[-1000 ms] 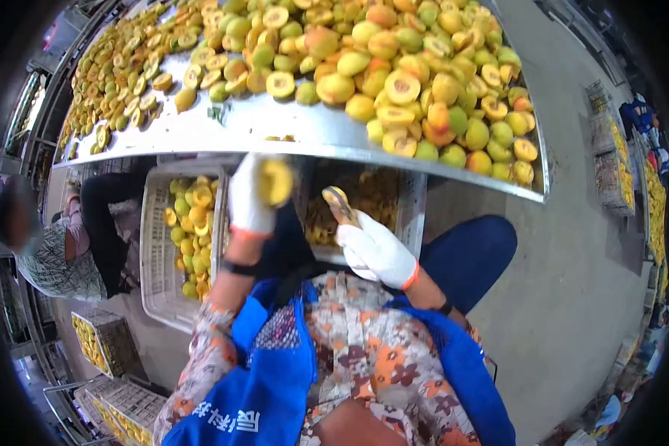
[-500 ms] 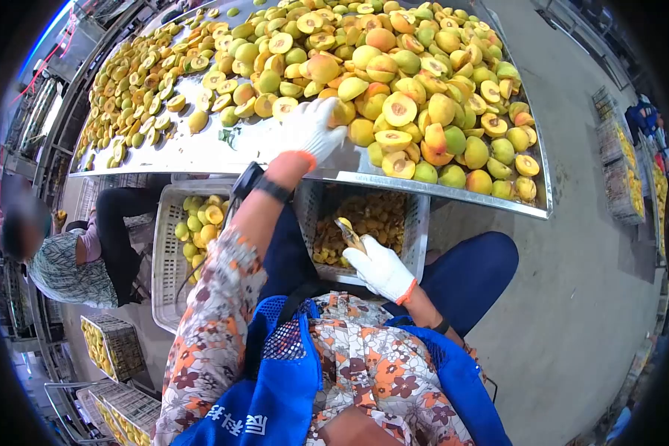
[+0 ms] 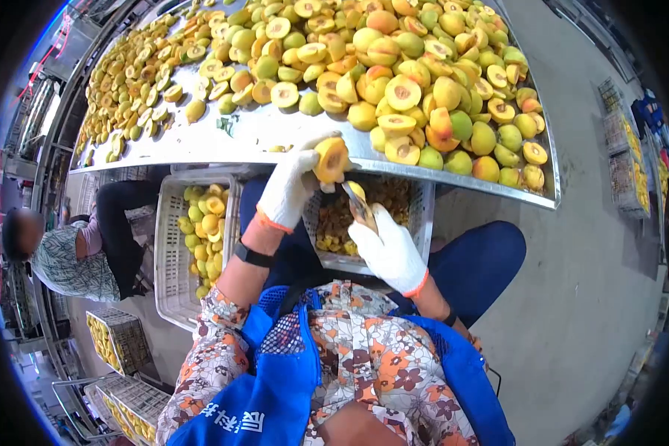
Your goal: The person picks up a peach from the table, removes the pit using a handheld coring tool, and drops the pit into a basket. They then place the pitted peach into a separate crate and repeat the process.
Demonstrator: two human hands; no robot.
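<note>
My left hand, in a white glove, holds a halved peach with its cut face and brown centre showing, just off the metal table's near edge. My right hand, also gloved, is closed around a pitting tool whose metal tip is close beside the peach half. A yellow piece of fruit is at the tool's tip. Beneath both hands stands a crate with pits and scraps in it. Many peach halves lie heaped on the table.
A white crate of peach halves stands at my left. Farther left sits another person. Crates of fruit stand on the floor at lower left, and more stacked crates stand at far right.
My left hand has come back from the heap toward me and now holds a peach half. My right hand has moved slightly, with the tool tip now beside that half.
</note>
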